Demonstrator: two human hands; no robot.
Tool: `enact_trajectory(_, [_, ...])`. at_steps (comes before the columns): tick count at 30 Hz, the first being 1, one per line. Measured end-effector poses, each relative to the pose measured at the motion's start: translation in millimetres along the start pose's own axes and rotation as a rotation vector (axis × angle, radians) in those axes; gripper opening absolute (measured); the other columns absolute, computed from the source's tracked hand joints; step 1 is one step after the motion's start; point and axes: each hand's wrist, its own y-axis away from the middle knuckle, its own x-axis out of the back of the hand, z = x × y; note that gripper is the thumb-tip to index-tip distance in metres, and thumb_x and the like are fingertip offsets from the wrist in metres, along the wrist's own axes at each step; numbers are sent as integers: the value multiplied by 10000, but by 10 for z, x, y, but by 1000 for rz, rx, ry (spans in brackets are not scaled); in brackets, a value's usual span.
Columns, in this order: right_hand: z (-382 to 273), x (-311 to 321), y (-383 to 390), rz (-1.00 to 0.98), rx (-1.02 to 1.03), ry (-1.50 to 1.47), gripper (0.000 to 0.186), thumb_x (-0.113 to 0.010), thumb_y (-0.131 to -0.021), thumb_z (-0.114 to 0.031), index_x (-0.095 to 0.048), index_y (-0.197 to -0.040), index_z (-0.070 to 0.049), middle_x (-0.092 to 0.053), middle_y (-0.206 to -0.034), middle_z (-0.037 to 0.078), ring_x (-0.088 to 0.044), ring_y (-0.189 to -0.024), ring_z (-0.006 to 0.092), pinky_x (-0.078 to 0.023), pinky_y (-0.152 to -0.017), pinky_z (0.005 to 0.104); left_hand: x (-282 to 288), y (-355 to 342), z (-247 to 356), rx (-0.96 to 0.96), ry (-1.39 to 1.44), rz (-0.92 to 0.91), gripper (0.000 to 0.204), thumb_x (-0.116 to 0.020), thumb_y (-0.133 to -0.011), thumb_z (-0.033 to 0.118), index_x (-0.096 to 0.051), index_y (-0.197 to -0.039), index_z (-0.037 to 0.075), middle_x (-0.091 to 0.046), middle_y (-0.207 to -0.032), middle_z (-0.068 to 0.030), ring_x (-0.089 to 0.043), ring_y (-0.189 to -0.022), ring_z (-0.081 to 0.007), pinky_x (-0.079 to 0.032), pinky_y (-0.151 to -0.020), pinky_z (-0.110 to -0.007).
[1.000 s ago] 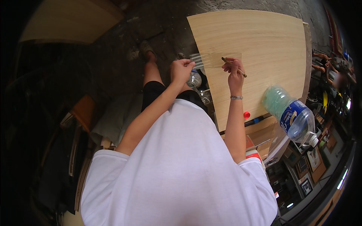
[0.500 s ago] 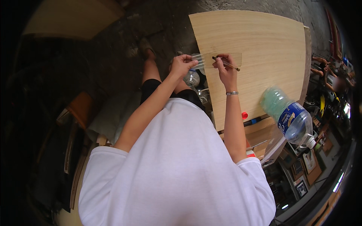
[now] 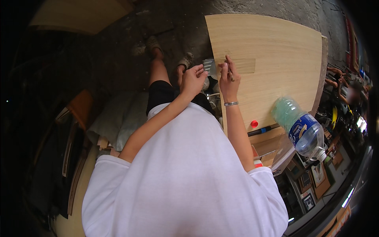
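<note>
Dark, rough concrete floor (image 3: 173, 27) spreads beyond the far edge of the bench (image 3: 276, 43), whose top is a pale wooden board. Across the bench's left edge lies a clear flat strip (image 3: 245, 65), partly resting on the board and partly jutting out past it. The right hand (image 3: 229, 77) is above the bench near its left edge, over the strip, closed around a thin brown stick-like tool (image 3: 232, 79) with the index finger extended along it; a metal band (image 3: 231, 104) circles the wrist. Just outside the bench's left edge, the left hand (image 3: 192, 81) has its fingers partly curled at the strip's overhanging end; whether they grip it, I cannot tell. A red cap (image 3: 254, 124) sits toward the bench's near edge, just beside a dark handle (image 3: 260, 130) with a blue part. At the bench's near right is a large clear bottle (image 3: 303, 128) with a blue label, its neck reaching past the edge in this view. Well beyond the bench's right side, another person (image 3: 341, 79) is visible.
</note>
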Motion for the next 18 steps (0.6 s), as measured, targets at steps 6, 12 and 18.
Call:
enact_trajectory(6, [-15, 3, -29, -26, 26, -5, 326, -514, -1011, -124, -576, -1315, -26, -725, -870, 82, -572, -706, 58, -481, -658, 224, 13, 68, 99, -31, -59, -57, 549, -710, -864, 99, -499, -1319, -125, -618, -1238, -269, -615, -1176, -244, -507, -952, -289])
enact_trajectory(12, [-29, -10, -33, -53, 33, -9, 317, -506, -1012, -149, -577, -1285, -3, -717, -947, 154, -683, -849, 177, -526, -729, 290, 25, 63, 98, -27, -93, -81, 577, -717, -858, 101, -481, -1332, -126, -610, -1242, -281, -603, -1193, -255, -508, -957, -300])
enact_trajectory(18, [26, 196, -89, -14, 43, -128, 327, -493, -1035, -189, -582, -1292, -8, -703, -1038, 112, -662, -906, 147, -505, -748, 260, 78, -64, 11, -1, -36, -17, 559, -754, -840, 123, -520, -1290, -114, -616, -1228, -268, -626, -1141, -258, -503, -970, -310])
